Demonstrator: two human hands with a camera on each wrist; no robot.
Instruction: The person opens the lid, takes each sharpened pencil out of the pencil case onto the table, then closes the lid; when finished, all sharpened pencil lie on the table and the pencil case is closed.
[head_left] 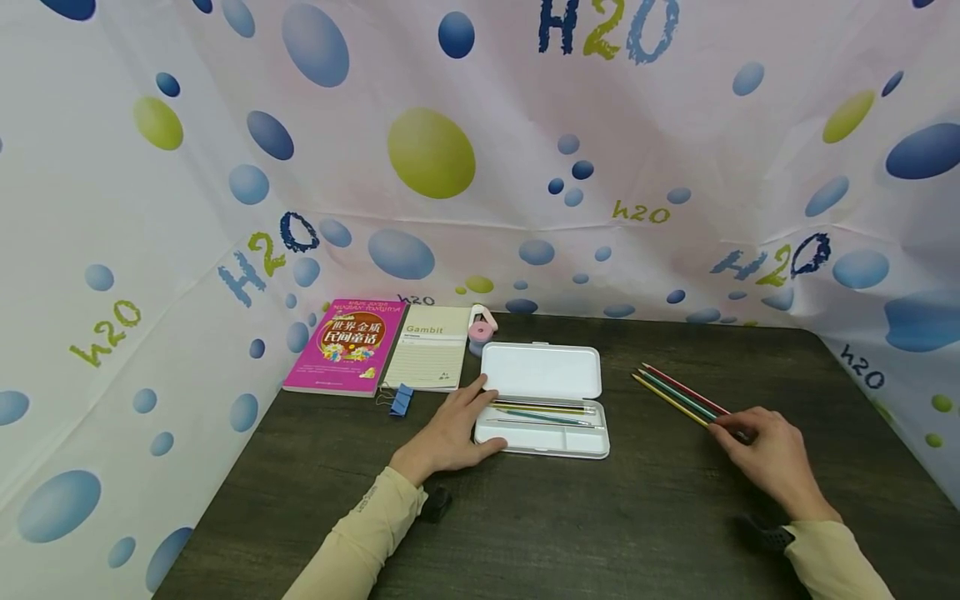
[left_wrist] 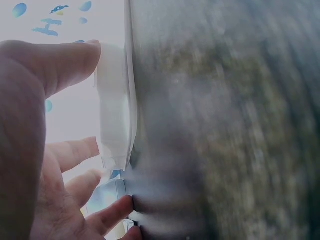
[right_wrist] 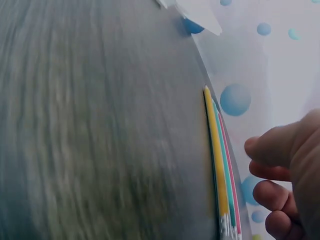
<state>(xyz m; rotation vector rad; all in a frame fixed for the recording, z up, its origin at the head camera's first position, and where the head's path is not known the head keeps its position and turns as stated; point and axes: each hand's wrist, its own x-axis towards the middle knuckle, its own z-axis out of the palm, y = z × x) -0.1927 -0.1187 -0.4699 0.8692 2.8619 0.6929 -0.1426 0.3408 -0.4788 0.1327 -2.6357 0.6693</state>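
My left hand point(head_left: 450, 432) is at the left end of an opened white pencil case point(head_left: 536, 438), its fingers spread. The thumb touches the near left corner and the index finger the left edge. In the case lie several thin items, among them a yellow-and-black pencil point(head_left: 540, 407) and a teal pencil point(head_left: 547, 417). On the right, a yellow pencil point(head_left: 667, 398), a green pencil point(head_left: 678, 395) and a red pencil point(head_left: 686, 387) lie side by side on the table. My right hand point(head_left: 772, 454) hovers over their near ends, fingers loosely bent and apart from them in the right wrist view.
Left of the case are a pink book point(head_left: 348, 346), a cream notebook point(head_left: 427, 348) and a blue binder clip point(head_left: 402, 401). A pink-and-white item point(head_left: 481, 332) stands behind the case. A dotted curtain point(head_left: 525, 217) borders the dark table point(head_left: 585, 525).
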